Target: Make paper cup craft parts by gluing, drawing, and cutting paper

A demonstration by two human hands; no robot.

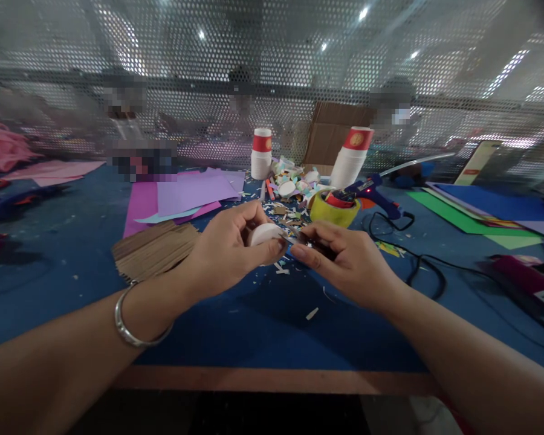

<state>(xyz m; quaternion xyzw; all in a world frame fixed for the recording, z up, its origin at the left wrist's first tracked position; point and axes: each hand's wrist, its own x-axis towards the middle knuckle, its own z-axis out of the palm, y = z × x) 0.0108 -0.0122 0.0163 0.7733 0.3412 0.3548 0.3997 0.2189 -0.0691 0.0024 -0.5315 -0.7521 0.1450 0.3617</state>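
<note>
Pinching disc [266, 234] w/ L fingers [252, 210], blade [291, 239] w/ R fingers [329, 232] by disc; could slip if pushed hard, nicking L thumb [263, 252] beside disc.

1. Left cup stack [262, 165]: a gold round emblem on the red band of the top cup; any lettering in it is too small to read.
2. Right cup stack [347, 164]: the same kind of gold round emblem on a red band, the stack leaning; no words legible.
3. Beige strip [479, 158], at the right: a small reddish label-like patch near its lower end, too blurred to read.
</note>
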